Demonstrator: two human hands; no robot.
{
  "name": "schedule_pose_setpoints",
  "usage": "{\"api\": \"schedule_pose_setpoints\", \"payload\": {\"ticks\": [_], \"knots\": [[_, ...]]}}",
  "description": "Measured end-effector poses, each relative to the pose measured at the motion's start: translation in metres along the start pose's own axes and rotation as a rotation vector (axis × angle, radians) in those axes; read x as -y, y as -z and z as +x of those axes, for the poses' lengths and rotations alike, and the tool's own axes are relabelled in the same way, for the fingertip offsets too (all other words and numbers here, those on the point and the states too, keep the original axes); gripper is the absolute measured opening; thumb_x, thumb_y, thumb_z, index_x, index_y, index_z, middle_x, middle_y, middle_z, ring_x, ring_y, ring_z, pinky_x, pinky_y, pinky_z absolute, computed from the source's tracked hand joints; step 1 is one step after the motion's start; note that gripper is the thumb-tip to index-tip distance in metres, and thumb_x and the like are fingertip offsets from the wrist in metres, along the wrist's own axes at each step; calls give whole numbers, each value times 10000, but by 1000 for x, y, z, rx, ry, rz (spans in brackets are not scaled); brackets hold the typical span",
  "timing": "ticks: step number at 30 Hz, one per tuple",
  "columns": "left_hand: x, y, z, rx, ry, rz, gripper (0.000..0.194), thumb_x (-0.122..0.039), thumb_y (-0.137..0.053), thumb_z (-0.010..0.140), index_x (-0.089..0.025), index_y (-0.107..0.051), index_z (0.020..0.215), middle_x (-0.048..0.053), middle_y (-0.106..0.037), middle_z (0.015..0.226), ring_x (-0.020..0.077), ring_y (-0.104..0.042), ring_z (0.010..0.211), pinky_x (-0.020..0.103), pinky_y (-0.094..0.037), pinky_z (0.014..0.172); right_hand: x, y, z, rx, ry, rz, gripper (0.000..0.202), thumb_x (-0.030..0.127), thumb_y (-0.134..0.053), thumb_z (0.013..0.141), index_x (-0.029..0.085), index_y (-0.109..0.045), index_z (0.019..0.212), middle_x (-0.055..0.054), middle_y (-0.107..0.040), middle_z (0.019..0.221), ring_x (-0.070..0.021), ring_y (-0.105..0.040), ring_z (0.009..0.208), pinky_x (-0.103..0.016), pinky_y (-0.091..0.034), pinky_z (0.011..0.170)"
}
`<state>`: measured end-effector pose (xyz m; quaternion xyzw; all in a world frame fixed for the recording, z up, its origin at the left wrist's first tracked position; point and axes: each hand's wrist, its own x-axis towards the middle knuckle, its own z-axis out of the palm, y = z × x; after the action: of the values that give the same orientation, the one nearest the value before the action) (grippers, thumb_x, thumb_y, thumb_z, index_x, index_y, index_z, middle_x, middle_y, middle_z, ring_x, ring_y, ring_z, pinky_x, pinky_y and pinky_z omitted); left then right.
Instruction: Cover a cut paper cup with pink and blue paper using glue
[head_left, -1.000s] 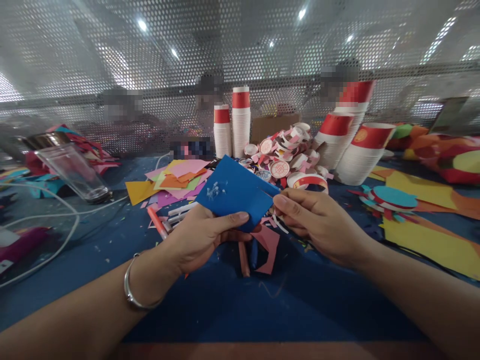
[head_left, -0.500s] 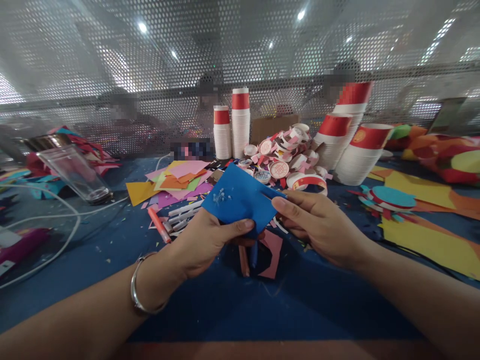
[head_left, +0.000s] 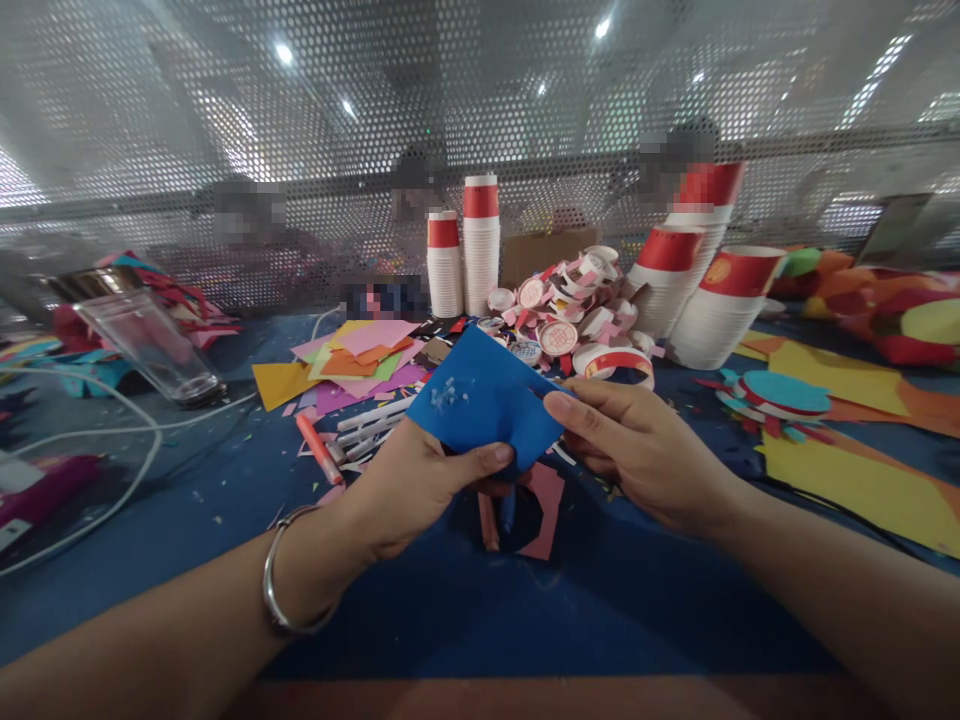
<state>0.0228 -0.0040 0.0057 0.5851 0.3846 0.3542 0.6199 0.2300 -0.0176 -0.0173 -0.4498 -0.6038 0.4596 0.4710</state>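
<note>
A square sheet of blue paper (head_left: pixel 480 395) is held up over the table, with small whitish flecks on its left part. My left hand (head_left: pixel 427 475) grips its lower left edge, thumb on top and fingers underneath. At the right corner, my right hand (head_left: pixel 622 435) pinches the sheet between thumb and fingers. A narrow dark line shows in the paper by those fingertips; whether it is a slit or a thin tool is unclear. Below the sheet lie a pink paper scrap with a cut-out (head_left: pixel 551 515) and a brown stick-like piece (head_left: pixel 489 520), partly hidden.
Coloured paper sheets (head_left: pixel 360 360), an orange marker (head_left: pixel 319 447) and a clear bottle (head_left: pixel 146 345) are on the left. Behind stand paper cup stacks (head_left: pixel 481 250) and a pile of cup pieces (head_left: pixel 574 300). Yellow paper (head_left: pixel 847 480) and a turquoise-topped paper craft (head_left: pixel 784 393) lie right.
The blue paper has shifted very slightly to the right and tilted a little. Both hands keep the same hold on it.
</note>
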Motion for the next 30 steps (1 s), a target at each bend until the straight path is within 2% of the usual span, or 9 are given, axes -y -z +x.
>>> {"api": "schedule_pose_setpoints", "payload": {"ticks": [5,11,15,18,21,23,25,27,30], "knots": [[3,-1,-1,13,-27,20,312,-324,-875,747,-176,-715,970,53,-757,753,217,-725,699,333,-597,685,-1,0,-1,4,-2,-17,472,635,-620,931,204,-514,771,61,-361,622,-76,-281,513,-257,-190,459],[4,-2,-1,-14,-26,27,336,-332,-887,730,-182,-733,988,66,-776,824,212,-713,675,333,-595,650,-1,0,0,-4,0,7,480,632,-629,926,210,-491,745,69,-351,595,-73,-267,493,-252,-175,440],[1,2,-1,2,-38,50,318,-324,-887,733,-192,-760,993,83,-798,921,252,-741,819,326,-599,703,1,0,1,-13,19,44,452,595,-646,932,216,-486,744,79,-324,579,-72,-248,481,-251,-156,433],[-4,7,0,12,-32,-2,313,-399,-841,791,-182,-764,1004,95,-798,982,265,-746,873,350,-612,751,2,1,1,16,26,71,426,576,-639,944,215,-511,757,76,-333,585,-74,-247,485,-255,-148,436],[-8,11,4,-36,-76,-80,287,-423,-796,840,-178,-757,983,80,-792,959,229,-739,813,344,-619,743,3,1,2,39,37,83,406,562,-633,954,210,-548,769,71,-343,603,-74,-241,494,-253,-141,436],[-8,13,6,-81,-101,-59,236,-400,-803,838,-182,-748,910,52,-780,890,192,-718,744,300,-606,685,3,0,2,43,48,79,383,554,-635,955,206,-596,800,67,-368,611,-73,-237,494,-249,-147,430],[-6,14,7,-96,-96,-6,222,-389,-813,829,-184,-732,849,26,-754,788,162,-686,660,259,-571,609,4,-1,1,50,52,76,366,546,-636,956,200,-638,834,53,-438,629,-74,-279,496,-242,-194,431],[-3,14,7,-67,-78,38,232,-396,-812,827,-180,-726,815,20,-737,723,150,-661,602,241,-536,559,4,-1,1,53,50,74,358,539,-644,951,196,-660,848,24,-543,686,-86,-390,526,-237,-287,457],[-3,14,6,-22,-68,63,233,-396,-807,829,-174,-738,814,36,-753,732,155,-662,599,244,-521,557,4,-1,0,58,48,71,351,541,-654,942,200,-683,863,0,-620,753,-114,-510,603,-242,-403,525]]}}
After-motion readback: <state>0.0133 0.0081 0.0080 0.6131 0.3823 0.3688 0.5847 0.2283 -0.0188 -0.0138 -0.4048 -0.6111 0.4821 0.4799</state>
